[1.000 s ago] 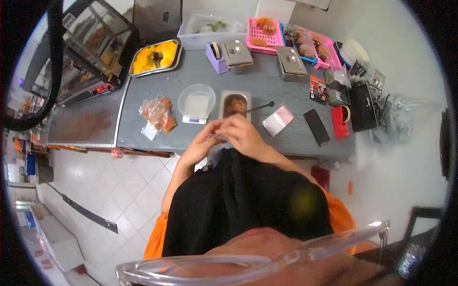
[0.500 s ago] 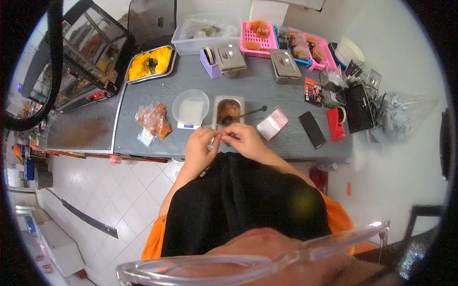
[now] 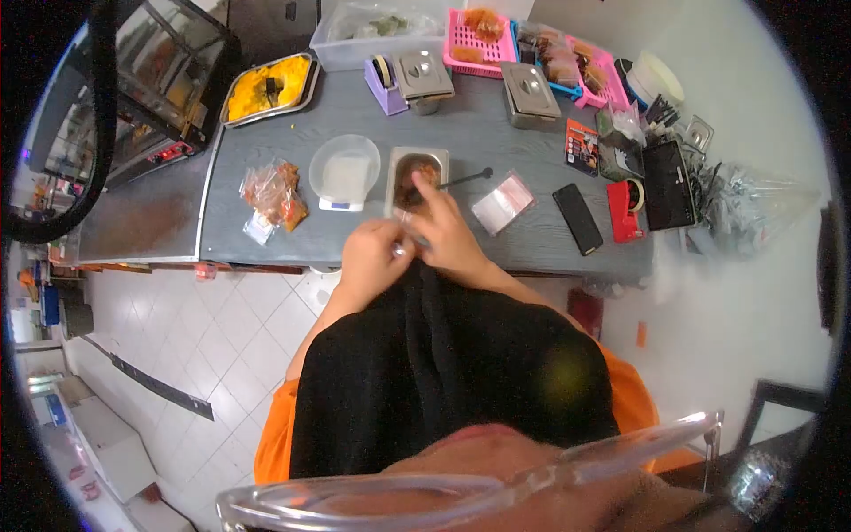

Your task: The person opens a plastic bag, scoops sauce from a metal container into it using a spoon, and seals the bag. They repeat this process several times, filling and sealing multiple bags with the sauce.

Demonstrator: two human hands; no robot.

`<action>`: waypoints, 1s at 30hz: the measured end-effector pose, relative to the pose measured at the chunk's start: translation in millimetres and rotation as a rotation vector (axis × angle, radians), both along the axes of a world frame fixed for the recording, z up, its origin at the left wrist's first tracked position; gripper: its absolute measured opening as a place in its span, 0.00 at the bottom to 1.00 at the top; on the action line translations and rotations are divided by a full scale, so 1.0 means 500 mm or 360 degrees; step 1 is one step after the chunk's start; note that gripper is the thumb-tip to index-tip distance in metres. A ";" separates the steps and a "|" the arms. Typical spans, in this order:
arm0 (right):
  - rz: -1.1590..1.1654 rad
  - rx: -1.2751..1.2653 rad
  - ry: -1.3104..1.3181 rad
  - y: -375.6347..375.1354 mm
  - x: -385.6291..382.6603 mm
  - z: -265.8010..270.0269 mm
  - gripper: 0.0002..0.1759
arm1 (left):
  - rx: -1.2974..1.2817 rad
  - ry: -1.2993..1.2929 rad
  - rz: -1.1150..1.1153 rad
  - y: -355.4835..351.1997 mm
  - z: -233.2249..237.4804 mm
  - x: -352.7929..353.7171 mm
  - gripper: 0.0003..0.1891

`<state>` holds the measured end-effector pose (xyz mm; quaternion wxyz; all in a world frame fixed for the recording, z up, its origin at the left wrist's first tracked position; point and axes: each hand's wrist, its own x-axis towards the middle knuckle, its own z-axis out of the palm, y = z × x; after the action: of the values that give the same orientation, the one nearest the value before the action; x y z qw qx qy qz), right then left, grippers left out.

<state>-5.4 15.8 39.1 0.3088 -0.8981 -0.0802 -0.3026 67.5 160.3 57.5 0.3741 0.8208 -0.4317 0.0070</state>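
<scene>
My left hand (image 3: 376, 254) is curled at the table's front edge, its fingertips closed on a small clear plastic bag (image 3: 399, 250), mostly hidden by the fingers. Touching it from the right is my right hand (image 3: 450, 238), thumb and lower fingers pinched at the same plastic, with the index finger stretched forward. Just beyond the hands stands a steel container (image 3: 393, 182) of brown, chunky food (image 3: 415, 168). A black spoon (image 3: 470, 178) rests in it, handle to the right. Right of that lies a stack of clear plastic bags (image 3: 503, 203).
A round plastic tub (image 3: 365, 152) sits on a white scale (image 3: 341, 205), left of the container. Filled bags (image 3: 275, 195) lie farther left. Behind are a yellow food tray (image 3: 306, 93), lidded steel containers (image 3: 530, 91) and pink baskets (image 3: 470, 67). A phone (image 3: 578, 218) and red tape dispenser (image 3: 626, 222) lie right.
My right hand's index finger has stretched forward over the steel container, where before its fingers were bunched against the left hand. The view has shifted, so the table sits higher in it.
</scene>
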 end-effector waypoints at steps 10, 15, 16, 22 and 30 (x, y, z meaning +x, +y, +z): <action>-0.0555 0.1137 0.0297 -0.023 -0.038 -0.066 0.26 | -0.0101 -0.0184 -0.0193 0.017 -0.006 0.027 0.28; -0.1246 0.1513 -0.0067 -0.125 0.055 -0.217 0.23 | -0.0244 0.0287 0.0174 0.051 -0.051 0.051 0.33; -0.0920 0.1275 0.0243 -0.137 0.061 -0.191 0.19 | -0.0247 0.0291 0.0188 0.055 -0.065 0.050 0.33; -0.0273 0.0551 0.0189 -0.116 0.081 -0.118 0.10 | -0.0143 0.0558 0.0283 0.082 -0.159 0.029 0.35; 0.0058 0.0436 0.0238 -0.063 0.022 -0.116 0.09 | -0.0090 0.0614 0.0169 0.073 -0.170 0.005 0.35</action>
<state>5.4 -15.6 -18.6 0.4390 -0.8660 -0.0314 -0.2373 70.0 197.0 -27.7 0.4718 0.8177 -0.3077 -0.1186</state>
